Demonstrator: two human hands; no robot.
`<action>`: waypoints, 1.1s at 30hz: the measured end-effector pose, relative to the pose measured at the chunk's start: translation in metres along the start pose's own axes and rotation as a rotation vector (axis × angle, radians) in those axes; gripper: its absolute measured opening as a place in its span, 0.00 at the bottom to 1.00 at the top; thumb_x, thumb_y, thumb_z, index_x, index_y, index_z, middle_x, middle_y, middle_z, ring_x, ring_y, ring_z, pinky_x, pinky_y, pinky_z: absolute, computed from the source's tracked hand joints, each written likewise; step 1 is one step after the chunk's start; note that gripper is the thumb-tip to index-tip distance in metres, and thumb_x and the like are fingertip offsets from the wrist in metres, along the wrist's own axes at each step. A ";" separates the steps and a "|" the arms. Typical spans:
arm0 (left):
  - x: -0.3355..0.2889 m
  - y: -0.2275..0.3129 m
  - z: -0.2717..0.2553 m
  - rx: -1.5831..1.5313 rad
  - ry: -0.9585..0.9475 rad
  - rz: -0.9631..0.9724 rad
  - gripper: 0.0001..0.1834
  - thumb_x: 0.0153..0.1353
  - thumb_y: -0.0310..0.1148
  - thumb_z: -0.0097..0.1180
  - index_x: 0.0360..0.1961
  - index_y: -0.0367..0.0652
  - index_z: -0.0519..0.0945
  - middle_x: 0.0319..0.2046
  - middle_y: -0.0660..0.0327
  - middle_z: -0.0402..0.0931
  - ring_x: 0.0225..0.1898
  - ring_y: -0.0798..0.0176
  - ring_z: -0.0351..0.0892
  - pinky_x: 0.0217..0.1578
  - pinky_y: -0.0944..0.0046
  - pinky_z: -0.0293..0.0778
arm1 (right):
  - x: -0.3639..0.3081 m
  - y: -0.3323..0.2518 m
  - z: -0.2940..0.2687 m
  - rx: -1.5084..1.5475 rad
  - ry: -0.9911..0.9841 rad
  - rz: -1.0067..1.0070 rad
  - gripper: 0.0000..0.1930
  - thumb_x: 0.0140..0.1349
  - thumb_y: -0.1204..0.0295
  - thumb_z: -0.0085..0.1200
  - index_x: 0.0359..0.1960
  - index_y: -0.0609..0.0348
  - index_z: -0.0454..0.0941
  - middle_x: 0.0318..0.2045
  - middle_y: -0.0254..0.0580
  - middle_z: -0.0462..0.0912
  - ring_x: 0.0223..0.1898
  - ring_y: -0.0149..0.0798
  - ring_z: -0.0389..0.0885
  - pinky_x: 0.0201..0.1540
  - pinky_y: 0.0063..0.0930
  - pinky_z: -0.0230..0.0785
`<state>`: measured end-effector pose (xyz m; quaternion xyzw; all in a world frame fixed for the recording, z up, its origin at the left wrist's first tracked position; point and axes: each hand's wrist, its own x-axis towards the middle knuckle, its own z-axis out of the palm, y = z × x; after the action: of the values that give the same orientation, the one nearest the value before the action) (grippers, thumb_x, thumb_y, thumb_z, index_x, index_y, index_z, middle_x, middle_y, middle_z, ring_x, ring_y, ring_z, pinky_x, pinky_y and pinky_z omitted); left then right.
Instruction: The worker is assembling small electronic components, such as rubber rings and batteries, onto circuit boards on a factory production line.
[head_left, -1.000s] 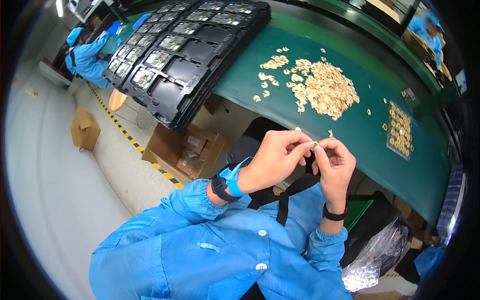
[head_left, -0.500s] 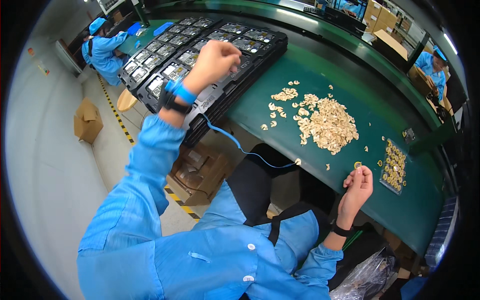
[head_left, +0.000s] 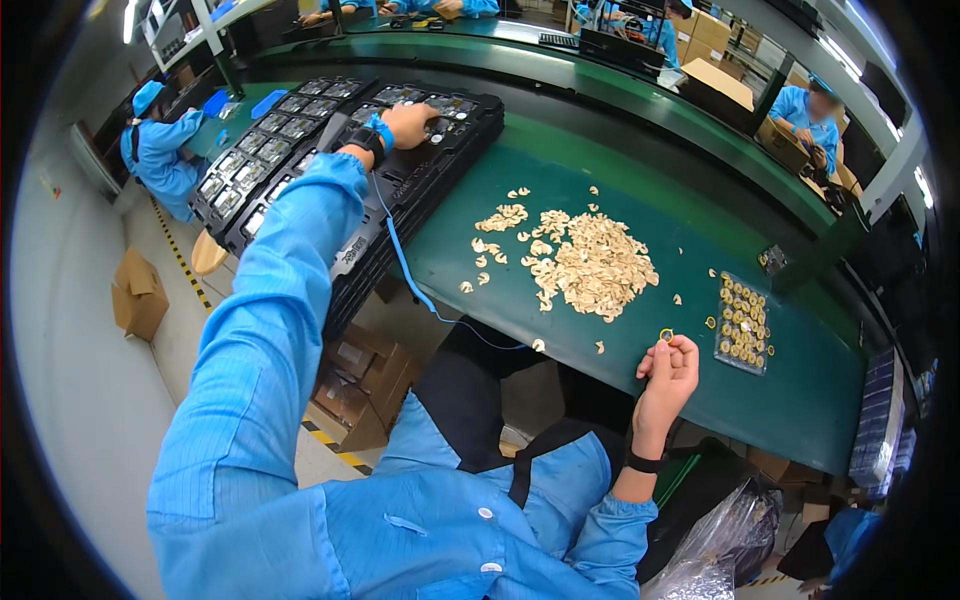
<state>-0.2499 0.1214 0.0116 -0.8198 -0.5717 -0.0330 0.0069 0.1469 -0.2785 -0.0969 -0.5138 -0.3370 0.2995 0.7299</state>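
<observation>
My left hand (head_left: pixel 408 124), wearing a blue wrist strap with a cord and a dark band, reaches over a black tray (head_left: pixel 425 188) of small electronic modules. Its fingers are drawn together and touch down by one module near the far right of the tray. What they pinch, if anything, is hidden. Over the green bench my right hand (head_left: pixel 667 385) pinches a small yellow ring (head_left: pixel 667 335) between thumb and fingertips. To its right lies a clear tray (head_left: pixel 741 368) filled with round yellow parts. A heap of small cream crescent-shaped pieces (head_left: pixel 605 265) lies between my hands.
A second black tray (head_left: pixel 215 225) of modules adjoins on the left. The blue cord (head_left: pixel 400 262) hangs from my left wrist past the bench edge. Cardboard boxes (head_left: pixel 362 375) stand below. Loose pieces (head_left: pixel 485 247) are scattered beside the heap. People in blue work around other benches.
My left hand has moved forward and down, from above the tray onto a module. My right hand keeps hold of the yellow ring. The whole view has shifted.
</observation>
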 end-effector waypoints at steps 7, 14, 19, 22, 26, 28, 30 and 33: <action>-0.041 -0.042 -0.027 0.006 0.580 0.433 0.12 0.55 0.33 0.71 0.38 0.41 0.85 0.37 0.52 0.80 0.45 0.47 0.78 0.45 0.50 0.74 | -0.002 -0.001 0.001 -0.020 -0.029 -0.028 0.07 0.74 0.78 0.54 0.48 0.62 0.71 0.31 0.37 0.79 0.25 0.24 0.74 0.26 0.19 0.68; -0.206 0.114 -0.069 -1.439 0.347 0.239 0.20 0.64 0.21 0.66 0.55 0.30 0.77 0.49 0.55 0.85 0.47 0.67 0.85 0.51 0.66 0.81 | -0.014 -0.005 -0.006 -0.119 -0.035 -0.016 0.18 0.70 0.81 0.56 0.59 0.63 0.67 0.35 0.39 0.80 0.29 0.25 0.76 0.32 0.19 0.72; -0.297 0.212 -0.015 -1.841 0.137 0.093 0.20 0.60 0.14 0.67 0.51 0.31 0.73 0.49 0.52 0.84 0.49 0.64 0.85 0.54 0.63 0.83 | -0.046 -0.041 0.040 0.131 -0.340 0.007 0.37 0.64 0.85 0.60 0.71 0.61 0.54 0.47 0.50 0.83 0.49 0.36 0.83 0.55 0.30 0.77; -0.310 0.253 0.011 -1.860 -0.050 0.016 0.20 0.58 0.14 0.68 0.49 0.33 0.73 0.46 0.54 0.84 0.47 0.67 0.85 0.52 0.65 0.82 | -0.070 -0.047 0.053 0.202 -0.411 0.040 0.40 0.61 0.89 0.63 0.71 0.60 0.52 0.46 0.51 0.83 0.49 0.36 0.84 0.56 0.31 0.78; -0.320 0.266 0.029 -1.850 -0.228 0.058 0.20 0.63 0.17 0.65 0.54 0.33 0.73 0.46 0.54 0.84 0.47 0.67 0.85 0.50 0.66 0.82 | -0.080 -0.050 0.029 0.147 -0.355 0.130 0.39 0.60 0.91 0.62 0.69 0.60 0.54 0.41 0.47 0.84 0.46 0.34 0.85 0.54 0.27 0.78; -0.321 0.261 0.021 -1.849 -0.394 0.029 0.25 0.68 0.22 0.61 0.65 0.32 0.70 0.47 0.52 0.85 0.46 0.66 0.85 0.50 0.66 0.82 | -0.081 -0.056 0.016 0.140 -0.322 0.171 0.39 0.60 0.91 0.63 0.69 0.60 0.55 0.39 0.47 0.85 0.45 0.34 0.85 0.52 0.27 0.78; -0.320 0.255 0.026 -1.798 -0.462 0.077 0.25 0.71 0.25 0.57 0.68 0.32 0.71 0.46 0.53 0.85 0.45 0.68 0.84 0.47 0.68 0.82 | -0.080 -0.067 0.004 0.073 -0.428 0.283 0.38 0.60 0.90 0.63 0.69 0.60 0.57 0.39 0.47 0.85 0.44 0.33 0.85 0.51 0.26 0.79; -0.322 0.254 0.038 -1.614 -0.555 0.241 0.13 0.72 0.26 0.58 0.53 0.29 0.81 0.41 0.56 0.86 0.42 0.72 0.83 0.40 0.71 0.81 | -0.076 -0.077 -0.009 0.041 -0.491 0.346 0.37 0.59 0.90 0.63 0.68 0.60 0.59 0.38 0.46 0.85 0.42 0.32 0.86 0.50 0.25 0.78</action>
<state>-0.1212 -0.2666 -0.0394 -0.6073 -0.2633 -0.2269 -0.7144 0.1162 -0.3657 -0.0394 -0.4610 -0.4049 0.5414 0.5748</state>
